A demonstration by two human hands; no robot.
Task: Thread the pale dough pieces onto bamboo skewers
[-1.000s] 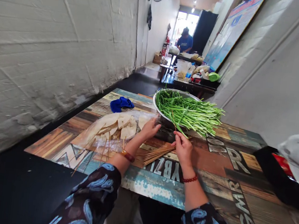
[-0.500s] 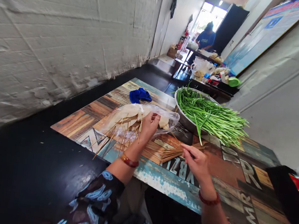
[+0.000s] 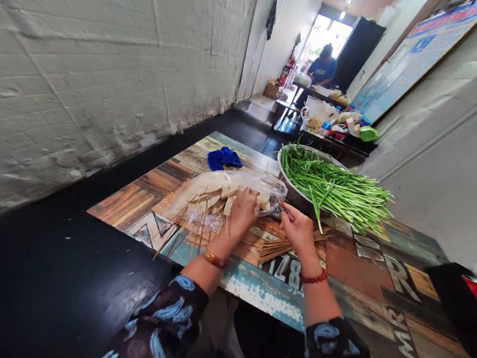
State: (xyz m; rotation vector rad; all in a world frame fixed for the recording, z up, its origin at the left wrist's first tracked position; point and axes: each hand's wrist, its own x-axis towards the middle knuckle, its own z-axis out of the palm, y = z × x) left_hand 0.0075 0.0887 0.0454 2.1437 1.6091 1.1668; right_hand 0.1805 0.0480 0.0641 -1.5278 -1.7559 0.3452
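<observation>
A clear plastic bag (image 3: 184, 199) of pale flat pieces lies on the patterned table, with several thin wooden sticks poking out of its near side. My left hand (image 3: 245, 209) is closed at the right part of the bag, over the pale pieces; what its fingers grip is too small to make out. Just right of the bag, my right hand (image 3: 297, 227) is pinched on a thin stick. Beneath and beside that hand lies a pile of bare wooden sticks (image 3: 276, 249). Behind it stands a metal bowl (image 3: 282, 175) heaped with long green stalks (image 3: 336, 190).
A blue cloth (image 3: 224, 158) lies behind the bag on the table (image 3: 378, 310). A white wall (image 3: 107, 43) runs along the left. Farther back, a person (image 3: 322, 68) is at another table, near a cluttered one with bags and a green bowl (image 3: 369, 134).
My right hand has moved up and left from the stick pile to beside the bag. My left hand has shifted slightly right and down. The camera view has shifted slightly.
</observation>
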